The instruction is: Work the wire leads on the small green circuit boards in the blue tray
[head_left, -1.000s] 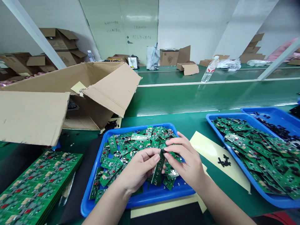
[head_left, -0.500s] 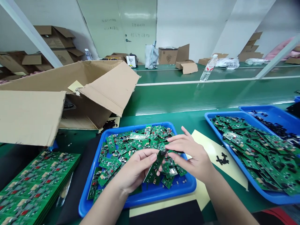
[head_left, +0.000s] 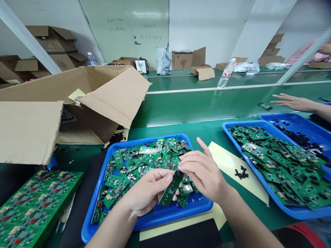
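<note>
My left hand [head_left: 146, 193] is closed on a long green circuit board [head_left: 171, 188], gripping its lower part between thumb and fingers. My right hand [head_left: 203, 172] pinches the board's upper end, index finger lifted. Both hands hover over a blue tray [head_left: 100, 179] heaped with several small green circuit boards [head_left: 144, 160].
A second blue tray [head_left: 230, 137] of boards lies at the right, a third blue tray [head_left: 297, 120] behind it. Another person's hand [head_left: 292, 102] reaches over the green belt. An open cardboard box [head_left: 77, 100] stands at the left, stacked board panels [head_left: 33, 203] below it. Yellow paper [head_left: 227, 162] carries black bits [head_left: 241, 172].
The board has tilted flatter in my hands. My right hand has closed further over its top end. Another person's hand has come into view at the right.
</note>
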The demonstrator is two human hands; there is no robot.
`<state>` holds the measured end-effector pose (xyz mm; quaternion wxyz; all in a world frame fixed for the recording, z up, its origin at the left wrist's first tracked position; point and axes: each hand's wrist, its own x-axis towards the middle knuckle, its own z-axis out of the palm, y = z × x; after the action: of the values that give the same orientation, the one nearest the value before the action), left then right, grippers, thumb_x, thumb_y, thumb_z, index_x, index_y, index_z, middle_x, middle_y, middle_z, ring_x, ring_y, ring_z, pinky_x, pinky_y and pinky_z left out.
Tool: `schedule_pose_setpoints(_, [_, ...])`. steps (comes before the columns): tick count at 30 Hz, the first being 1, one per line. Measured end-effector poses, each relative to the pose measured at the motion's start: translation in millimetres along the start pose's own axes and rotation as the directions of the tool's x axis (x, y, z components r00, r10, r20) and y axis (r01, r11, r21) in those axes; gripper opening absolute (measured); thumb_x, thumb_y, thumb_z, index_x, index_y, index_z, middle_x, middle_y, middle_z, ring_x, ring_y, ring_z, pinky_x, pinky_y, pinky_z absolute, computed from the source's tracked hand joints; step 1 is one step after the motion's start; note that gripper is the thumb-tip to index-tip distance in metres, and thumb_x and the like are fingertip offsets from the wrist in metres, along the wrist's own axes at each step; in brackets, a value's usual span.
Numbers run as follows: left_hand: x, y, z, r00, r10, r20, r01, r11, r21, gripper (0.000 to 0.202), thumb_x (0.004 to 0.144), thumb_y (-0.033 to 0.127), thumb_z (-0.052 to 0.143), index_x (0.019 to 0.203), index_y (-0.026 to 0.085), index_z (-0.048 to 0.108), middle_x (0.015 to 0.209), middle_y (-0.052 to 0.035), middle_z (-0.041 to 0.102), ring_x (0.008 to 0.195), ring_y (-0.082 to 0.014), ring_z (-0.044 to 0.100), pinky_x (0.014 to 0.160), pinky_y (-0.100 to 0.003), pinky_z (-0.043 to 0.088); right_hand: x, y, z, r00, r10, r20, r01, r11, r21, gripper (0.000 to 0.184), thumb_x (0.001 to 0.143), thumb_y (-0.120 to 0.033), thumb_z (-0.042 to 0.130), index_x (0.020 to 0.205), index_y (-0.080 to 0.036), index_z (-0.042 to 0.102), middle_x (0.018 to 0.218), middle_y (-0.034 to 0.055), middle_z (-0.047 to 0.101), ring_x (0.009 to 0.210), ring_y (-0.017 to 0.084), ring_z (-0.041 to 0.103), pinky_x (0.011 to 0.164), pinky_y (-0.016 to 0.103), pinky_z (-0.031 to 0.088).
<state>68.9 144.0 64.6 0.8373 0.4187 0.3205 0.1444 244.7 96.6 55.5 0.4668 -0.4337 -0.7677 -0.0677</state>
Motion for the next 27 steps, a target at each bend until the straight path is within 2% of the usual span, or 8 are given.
schedule_pose_setpoints(7, [0.3, -2.0, 0.0, 0.999, -0.008, 0.048, 0.01, 0.998, -0.058, 0.036, 0.064, 0.046, 0.077, 0.072, 0.011, 0.07, 0.061, -0.0031, 0.061, 0.053, -0.0087, 0.054, 0.052, -0.017, 0.04, -2.5, 0.5, 0.2, 0.999, -0.041, 0.009, 0.04, 0.999, 0.02, 0.023, 0.084, 0.0, 0.046, 0.085, -0.019, 0.059, 0.08, 0.0025, 0.068, 0.083, 0.016, 0.066, 0.11, 0.056, 0.024])
schedule_pose_setpoints(13, [0.9, -6.4, -0.8, 0.998, -0.015, 0.053, 0.018, 0.998, -0.062, 0.038, 0.064, 0.048, 0.076, 0.07, 0.011, 0.069, 0.063, -0.0033, 0.061, 0.054, -0.0089, 0.054, 0.052, -0.018, 0.038, -3.9, 4.1, -1.9, 0.996, -0.086, 0.038, 0.085, 0.995, 0.046, 0.028, 0.084, 0.0, 0.046, 0.092, -0.022, 0.062, 0.088, 0.0029, 0.067, 0.086, 0.016, 0.065, 0.108, 0.058, 0.028])
schedule_pose_setpoints(16, [0.5, -5.0, -1.7, 0.998, 0.032, 0.057, -0.032, 0.999, 0.002, 0.037, 0.067, 0.05, 0.073, 0.073, 0.013, 0.07, 0.061, -0.0019, 0.059, 0.055, -0.0092, 0.051, 0.054, -0.019, 0.039, -5.8, 4.5, -2.5, 0.993, -0.102, 0.063, 0.1, 0.994, 0.035, 0.037, 0.082, 0.0, 0.044, 0.105, -0.023, 0.062, 0.106, 0.0069, 0.063, 0.094, 0.019, 0.064, 0.107, 0.059, 0.029])
schedule_pose_setpoints(19, [-0.6, -1.7, -3.6, 0.981, 0.193, 0.007, -0.19, 0.957, 0.22, 0.032, 0.075, 0.046, 0.068, 0.087, 0.017, 0.072, 0.074, -0.0031, 0.062, 0.068, -0.0128, 0.055, 0.068, -0.024, 0.044, -7.9, 3.9, -3.6, 0.993, -0.115, 0.013, 0.115, 0.993, 0.027, 0.052, 0.079, 0.001, 0.042, 0.124, -0.023, 0.052, 0.121, 0.0113, 0.056, 0.105, 0.023, 0.06, 0.105, 0.062, 0.03])
schedule_pose_setpoints(21, [-0.9, -1.1, -5.5, 0.924, 0.38, -0.044, -0.322, 0.833, 0.449, 0.026, 0.08, 0.038, 0.064, 0.097, 0.02, 0.071, 0.088, -0.0051, 0.064, 0.082, -0.0165, 0.057, 0.08, -0.029, 0.045, -8.9, 2.6, -5.2, 0.991, -0.095, -0.091, 0.098, 0.995, 0.025, 0.059, 0.077, 0.001, 0.043, 0.131, -0.023, 0.046, 0.123, 0.0113, 0.055, 0.108, 0.025, 0.058, 0.102, 0.062, 0.035])
schedule_pose_setpoints(23, [-0.6, -2.9, -8.1, 0.817, 0.575, -0.037, -0.414, 0.63, 0.657, 0.025, 0.084, 0.031, 0.059, 0.106, 0.022, 0.067, 0.096, -0.0062, 0.063, 0.09, -0.019, 0.057, 0.083, -0.033, 0.047, -9.1, 1.0, -7.8, 0.966, -0.053, -0.253, 0.061, 0.998, 0.024, 0.058, 0.078, -0.003, 0.046, 0.131, -0.025, 0.047, 0.119, 0.0094, 0.057, 0.105, 0.026, 0.059, 0.098, 0.061, 0.042])
schedule_pose_setpoints(25, [0.2, -6.4, -11.2, 0.679, 0.732, 0.051, -0.467, 0.378, 0.8, 0.028, 0.086, 0.025, 0.057, 0.113, 0.025, 0.063, 0.099, -0.0065, 0.061, 0.092, -0.0198, 0.057, 0.081, -0.035, 0.049, -8.3, 0.1, -11.0, 0.897, 0.028, -0.442, -0.004, 0.998, 0.055, 0.049, 0.081, -0.008, 0.047, 0.125, -0.026, 0.053, 0.114, 0.0084, 0.058, 0.102, 0.027, 0.059, 0.093, 0.061, 0.047])
schedule_pose_setpoints(27, [1.0, -9.8, -13.9, 0.529, 0.828, 0.186, -0.475, 0.107, 0.874, 0.034, 0.086, 0.019, 0.056, 0.119, 0.027, 0.058, 0.1, -0.0065, 0.06, 0.094, -0.0195, 0.057, 0.08, -0.035, 0.05, -6.5, 0.9, -14.5, 0.783, 0.14, -0.606, -0.072, 0.988, 0.136, 0.04, 0.084, -0.014, 0.046, 0.119, -0.027, 0.059, 0.111, 0.0084, 0.06, 0.101, 0.029, 0.06, 0.09, 0.061, 0.048])
